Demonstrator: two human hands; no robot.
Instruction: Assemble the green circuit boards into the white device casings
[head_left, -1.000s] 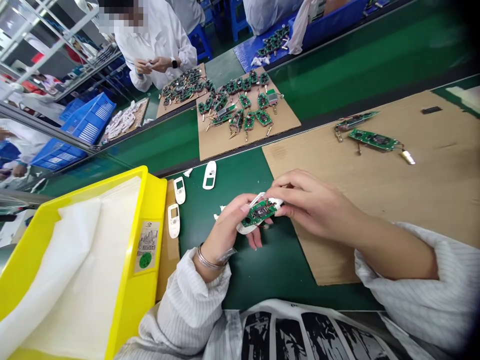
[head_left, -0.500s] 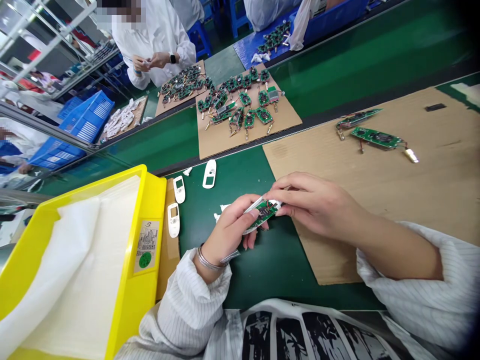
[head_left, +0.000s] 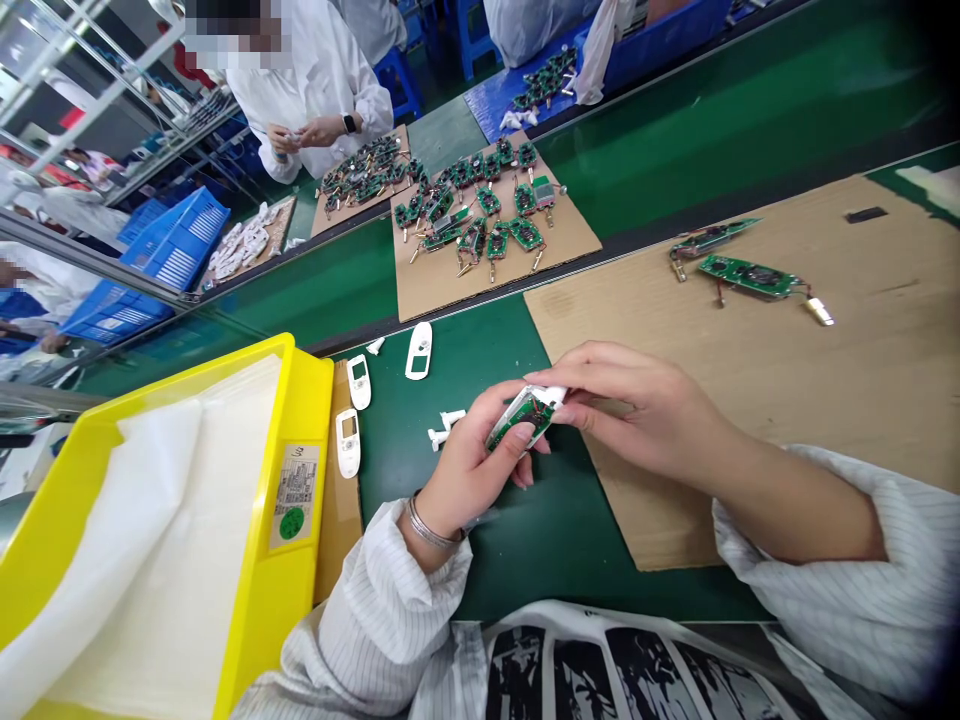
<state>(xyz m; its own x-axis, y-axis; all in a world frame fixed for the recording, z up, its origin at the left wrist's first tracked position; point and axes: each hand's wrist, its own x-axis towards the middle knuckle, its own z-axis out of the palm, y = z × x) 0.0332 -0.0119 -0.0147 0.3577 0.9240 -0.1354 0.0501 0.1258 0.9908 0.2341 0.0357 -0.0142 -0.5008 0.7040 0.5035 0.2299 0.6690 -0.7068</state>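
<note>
The left hand (head_left: pixel 474 458) grasps the white case (head_left: pixel 511 411), with a green circuit board (head_left: pixel 534 416) inside, above the worktop (head_left: pixel 547 545), near the left edge of the cardboard sheet (head_left: pixel 750 400). Its thumb lies over the board, probably so that it does not slip out. The right hand (head_left: pixel 637 405) pinches the white end piece (head_left: pixel 553 396), which seems to steady that end. Two other boards (head_left: pixel 750 277) lie toward the cardboard's far edge, perhaps for easy reach. The yellow bin (head_left: pixel 259 600) carries a label (head_left: pixel 294 490) with a green round sticker (head_left: pixel 291 522); its print is too small for reading.
</note>
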